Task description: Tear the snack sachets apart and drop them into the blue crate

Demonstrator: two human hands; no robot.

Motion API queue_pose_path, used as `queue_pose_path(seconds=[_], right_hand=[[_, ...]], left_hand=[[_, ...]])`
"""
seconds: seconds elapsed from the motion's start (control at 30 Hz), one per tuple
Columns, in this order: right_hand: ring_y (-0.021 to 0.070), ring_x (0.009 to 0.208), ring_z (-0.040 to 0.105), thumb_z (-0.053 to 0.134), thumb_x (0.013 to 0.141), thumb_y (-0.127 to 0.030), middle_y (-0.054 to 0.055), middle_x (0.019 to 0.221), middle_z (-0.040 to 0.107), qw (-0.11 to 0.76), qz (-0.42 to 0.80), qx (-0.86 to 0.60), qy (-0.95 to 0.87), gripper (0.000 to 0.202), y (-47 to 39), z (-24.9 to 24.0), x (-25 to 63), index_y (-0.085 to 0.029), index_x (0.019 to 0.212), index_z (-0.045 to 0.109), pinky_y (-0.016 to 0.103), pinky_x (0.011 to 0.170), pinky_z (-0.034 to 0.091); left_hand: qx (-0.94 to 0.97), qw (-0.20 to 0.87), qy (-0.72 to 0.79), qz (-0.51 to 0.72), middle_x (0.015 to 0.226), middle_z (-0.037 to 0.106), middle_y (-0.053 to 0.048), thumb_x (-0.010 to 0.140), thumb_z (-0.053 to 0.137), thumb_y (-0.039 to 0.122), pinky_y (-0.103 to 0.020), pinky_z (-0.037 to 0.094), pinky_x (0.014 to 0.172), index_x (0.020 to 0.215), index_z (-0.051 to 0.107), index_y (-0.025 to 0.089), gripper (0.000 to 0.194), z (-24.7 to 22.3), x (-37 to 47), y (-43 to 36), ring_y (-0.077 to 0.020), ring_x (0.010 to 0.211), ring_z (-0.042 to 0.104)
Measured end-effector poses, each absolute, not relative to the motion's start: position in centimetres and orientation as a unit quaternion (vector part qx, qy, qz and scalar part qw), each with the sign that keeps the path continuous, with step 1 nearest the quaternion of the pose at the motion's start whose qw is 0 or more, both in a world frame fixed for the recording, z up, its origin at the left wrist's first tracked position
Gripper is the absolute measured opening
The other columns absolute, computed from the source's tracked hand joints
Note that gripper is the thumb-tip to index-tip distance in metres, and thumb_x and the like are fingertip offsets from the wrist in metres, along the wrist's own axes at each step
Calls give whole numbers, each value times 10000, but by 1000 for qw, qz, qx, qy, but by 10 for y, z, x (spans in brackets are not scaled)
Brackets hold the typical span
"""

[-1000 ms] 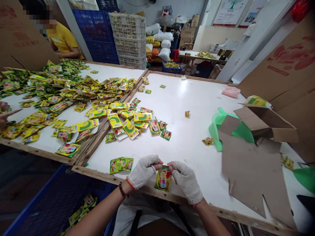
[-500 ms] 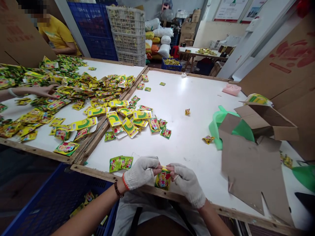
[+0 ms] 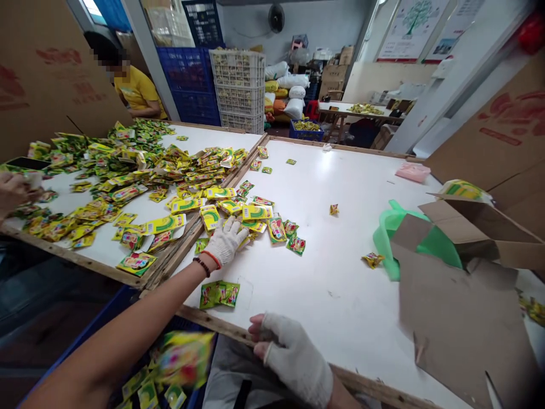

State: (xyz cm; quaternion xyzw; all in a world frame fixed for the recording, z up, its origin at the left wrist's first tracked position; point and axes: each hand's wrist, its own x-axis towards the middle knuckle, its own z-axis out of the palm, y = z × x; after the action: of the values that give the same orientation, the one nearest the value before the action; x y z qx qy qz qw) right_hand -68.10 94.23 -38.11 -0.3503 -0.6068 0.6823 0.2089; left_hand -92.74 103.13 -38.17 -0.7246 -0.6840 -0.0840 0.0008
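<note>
My left hand [image 3: 226, 241], in a white fingerless glove, reaches onto a small heap of flat yellow-green candy boxes [image 3: 256, 212]. Its fingers are stretched over the boxes, and no box is lifted. My right hand [image 3: 289, 346], gloved alike, hovers at the table's front edge with thumb and fingers apart, nothing between them. Below my left forearm a blurred yellow-green box [image 3: 185, 358] is in mid-air over a blue crate [image 3: 106, 318] holding several similar boxes. Several green sachets [image 3: 220, 294] lie side by side between my hands.
A big pile of boxes and sachets [image 3: 128, 170] covers the left table, beyond a wooden rim [image 3: 187, 244]. A co-worker's hand [image 3: 15, 190] is at far left. On the right are a green plastic piece [image 3: 385, 233], an open carton [image 3: 481, 221] and flat cardboard [image 3: 451, 318].
My hands have parted. The box they held at the table edge now falls, blurred, over the crate. My left hand has moved forward to the heap; the view has shifted.
</note>
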Motion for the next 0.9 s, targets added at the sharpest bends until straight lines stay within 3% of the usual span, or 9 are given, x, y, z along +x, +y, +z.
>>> queue_pose_path(seconds=[0.1, 0.23, 0.3, 0.37, 0.43, 0.53, 0.7, 0.8, 0.9], right_hand=[[206, 872, 650, 576, 701, -166, 80, 957, 694, 210, 631, -358, -655, 367, 941, -382, -684, -171, 1066, 619, 351, 803, 517], [204, 875, 646, 529, 754, -203, 101, 981, 680, 286, 559, -402, -666, 325, 964, -396, -669, -163, 1068, 602, 364, 803, 526], [211, 900, 633, 543, 755, -229, 122, 1094, 636, 340, 495, -431, -673, 372, 977, -404, -660, -159, 1120, 568, 386, 832, 514], [225, 962, 608, 569, 740, -248, 129, 1197, 577, 383, 449, -449, -671, 475, 986, -410, -654, -155, 1201, 503, 402, 867, 497], [234, 1009, 588, 564, 744, -274, 117, 1197, 581, 390, 451, -461, -658, 482, 991, -414, -651, -151, 1205, 493, 402, 886, 488], [227, 970, 607, 520, 769, -268, 92, 1080, 651, 362, 490, -480, -631, 347, 987, -419, -650, -158, 1097, 552, 378, 866, 500], [209, 865, 651, 520, 767, -248, 78, 996, 686, 390, 587, -469, -532, 424, 972, -428, -643, -175, 1175, 427, 348, 753, 543], [230, 917, 634, 553, 739, -263, 92, 1024, 679, 387, 549, -486, -559, 339, 969, -434, -636, -168, 1065, 550, 381, 814, 517], [242, 898, 629, 560, 725, -258, 79, 960, 698, 353, 493, -490, -626, 238, 971, -431, -633, -176, 923, 663, 394, 828, 503]], left_hand=[[-750, -47, -653, -91, 1177, 506, -132, 797, 458, 120, -501, 241, 1015, 1047, 558, 141, 270, -374, -935, 1045, -287, 1232, 323], [-764, -87, -626, -131, 1141, 536, -103, 739, 514, 108, -398, 338, 973, 1127, 523, 118, 389, -356, -916, 1037, -253, 1153, 415], [-770, -187, -582, -184, 1143, 559, -76, 793, 463, 143, -340, 387, 946, 1173, 504, 155, 382, -355, -896, 1024, -207, 1089, 487], [-735, -352, -514, -266, 1140, 581, -55, 838, 401, 166, -303, 426, 915, 1180, 503, 185, 358, -365, -871, 1008, -171, 1032, 540], [-650, -467, -490, -346, 1148, 581, -64, 828, 437, 197, -315, 441, 906, 1169, 505, 176, 348, -384, -844, 991, -181, 1028, 552], [-517, -489, -549, -437, 1090, 588, -83, 767, 546, 220, -325, 474, 851, 1183, 436, 170, 433, -417, -809, 968, -190, 962, 579], [-421, -520, -544, -507, 979, 602, -59, 780, 540, 227, -316, 497, 775, 1105, 392, 192, 359, -435, -789, 946, -167, 846, 601], [-452, -522, -547, -473, 979, 606, -55, 784, 543, 251, -299, 474, 802, 1056, 476, 177, 290, -425, -796, 941, -176, 894, 578], [-518, -486, -556, -432, 835, 596, -26, 774, 555, 262, -267, 452, 749, 869, 555, 149, 147, -412, -808, 943, -155, 797, 548]])
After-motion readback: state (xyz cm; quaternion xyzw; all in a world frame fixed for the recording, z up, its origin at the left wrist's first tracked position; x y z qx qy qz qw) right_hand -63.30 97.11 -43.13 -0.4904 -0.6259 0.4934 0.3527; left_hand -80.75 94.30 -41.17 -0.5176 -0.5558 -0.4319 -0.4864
